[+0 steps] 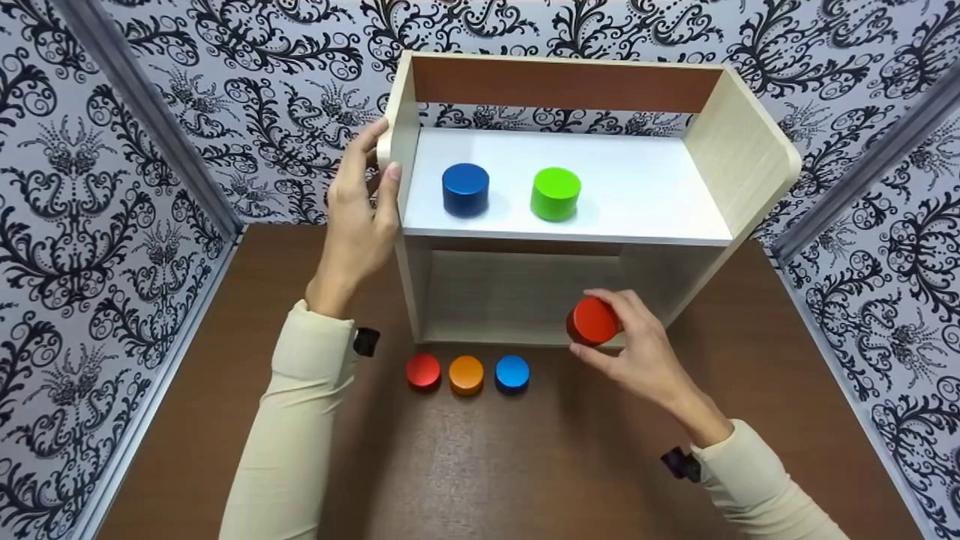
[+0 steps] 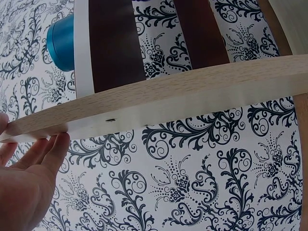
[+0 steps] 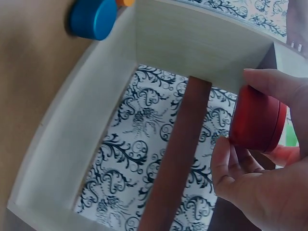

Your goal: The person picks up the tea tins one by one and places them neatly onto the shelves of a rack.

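My right hand (image 1: pixel 646 358) holds a red round tin (image 1: pixel 594 321) between thumb and fingers, in front of the lower compartment of a small two-level shelf. The right wrist view shows a lid seam around this tin (image 3: pixel 255 118). My left hand (image 1: pixel 357 206) grips the front edge of the shelf's left side panel (image 1: pixel 405 112); in the left wrist view its fingertips (image 2: pixel 60 142) press the panel's outer face. On the white upper board (image 1: pixel 630 180) stand a dark blue tin (image 1: pixel 466 191) and a bright green tin (image 1: pixel 556 195).
Before the shelf, a smaller red tin (image 1: pixel 424 373), an orange tin (image 1: pixel 466 376) and a blue tin (image 1: pixel 512 374) line up on the brown table (image 1: pixel 465 465). Patterned panels (image 1: pixel 82 247) enclose the table at the back and sides. The lower compartment's floor (image 1: pixel 495 292) is pale wood.
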Action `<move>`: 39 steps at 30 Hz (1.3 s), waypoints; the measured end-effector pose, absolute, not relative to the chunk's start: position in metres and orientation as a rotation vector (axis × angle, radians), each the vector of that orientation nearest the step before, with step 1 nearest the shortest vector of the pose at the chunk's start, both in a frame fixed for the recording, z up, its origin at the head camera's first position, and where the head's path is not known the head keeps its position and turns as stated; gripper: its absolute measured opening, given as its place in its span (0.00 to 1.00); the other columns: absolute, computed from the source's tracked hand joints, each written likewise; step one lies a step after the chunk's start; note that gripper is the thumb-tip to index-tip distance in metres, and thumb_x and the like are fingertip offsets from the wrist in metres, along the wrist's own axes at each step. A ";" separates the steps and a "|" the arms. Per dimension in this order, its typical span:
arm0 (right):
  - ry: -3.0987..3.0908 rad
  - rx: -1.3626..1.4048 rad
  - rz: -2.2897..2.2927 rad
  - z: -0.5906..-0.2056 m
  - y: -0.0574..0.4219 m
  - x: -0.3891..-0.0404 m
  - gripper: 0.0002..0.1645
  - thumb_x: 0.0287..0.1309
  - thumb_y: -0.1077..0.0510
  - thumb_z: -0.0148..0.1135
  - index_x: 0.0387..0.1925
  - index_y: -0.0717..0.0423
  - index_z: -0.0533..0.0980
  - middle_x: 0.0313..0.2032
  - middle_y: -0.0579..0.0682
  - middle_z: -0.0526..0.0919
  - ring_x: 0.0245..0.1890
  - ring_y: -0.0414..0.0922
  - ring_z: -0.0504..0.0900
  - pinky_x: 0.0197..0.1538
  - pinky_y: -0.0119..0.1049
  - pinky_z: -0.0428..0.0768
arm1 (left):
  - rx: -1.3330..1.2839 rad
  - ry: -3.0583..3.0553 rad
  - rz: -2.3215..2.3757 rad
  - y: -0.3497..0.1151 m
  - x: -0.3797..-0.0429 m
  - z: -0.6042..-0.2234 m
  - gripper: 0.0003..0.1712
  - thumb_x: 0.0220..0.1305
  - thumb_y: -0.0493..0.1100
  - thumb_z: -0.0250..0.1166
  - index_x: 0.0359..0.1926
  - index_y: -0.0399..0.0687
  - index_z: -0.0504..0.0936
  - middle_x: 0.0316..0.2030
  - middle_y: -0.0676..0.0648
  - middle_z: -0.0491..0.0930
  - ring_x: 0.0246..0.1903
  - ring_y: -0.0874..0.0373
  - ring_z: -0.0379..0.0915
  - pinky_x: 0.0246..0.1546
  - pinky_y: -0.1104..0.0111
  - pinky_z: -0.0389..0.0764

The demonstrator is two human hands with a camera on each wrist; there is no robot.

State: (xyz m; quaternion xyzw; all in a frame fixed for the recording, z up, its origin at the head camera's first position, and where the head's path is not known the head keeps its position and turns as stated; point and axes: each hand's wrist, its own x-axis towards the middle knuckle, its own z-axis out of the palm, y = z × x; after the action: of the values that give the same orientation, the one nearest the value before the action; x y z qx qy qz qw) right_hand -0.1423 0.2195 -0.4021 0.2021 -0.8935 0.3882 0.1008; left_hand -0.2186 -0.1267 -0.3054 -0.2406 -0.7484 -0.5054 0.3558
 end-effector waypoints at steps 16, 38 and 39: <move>-2.523 0.656 1.084 -0.358 0.236 -0.149 0.43 0.44 0.66 0.82 0.64 0.60 0.73 0.52 0.57 0.78 0.49 0.49 0.78 0.51 0.16 0.76 | -0.625 -1.940 -1.307 -0.127 -0.219 -0.305 0.25 0.77 0.34 0.52 0.70 0.29 0.64 0.60 0.32 0.72 0.55 0.45 0.75 0.56 0.64 0.82; -2.471 0.566 1.016 -0.300 0.244 -0.184 0.41 0.49 0.61 0.80 0.64 0.64 0.72 0.55 0.61 0.77 0.52 0.51 0.75 0.47 0.23 0.73 | -0.629 -1.917 -1.301 -0.126 -0.219 -0.306 0.25 0.75 0.30 0.52 0.70 0.28 0.64 0.62 0.32 0.72 0.57 0.46 0.74 0.60 0.64 0.80; -2.477 0.557 1.006 -0.299 0.245 -0.187 0.41 0.49 0.61 0.80 0.64 0.64 0.71 0.56 0.61 0.77 0.53 0.51 0.75 0.48 0.22 0.73 | -0.629 -1.918 -1.302 -0.126 -0.218 -0.306 0.25 0.75 0.30 0.52 0.70 0.28 0.64 0.62 0.32 0.72 0.57 0.46 0.74 0.60 0.64 0.80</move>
State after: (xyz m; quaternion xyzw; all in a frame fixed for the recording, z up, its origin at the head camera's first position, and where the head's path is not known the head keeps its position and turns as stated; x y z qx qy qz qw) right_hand -0.1870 0.2446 -0.2989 0.1998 -0.8879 0.3607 0.2040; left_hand -0.2185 -0.1260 -0.3058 -0.2441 -0.7445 -0.5055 0.3614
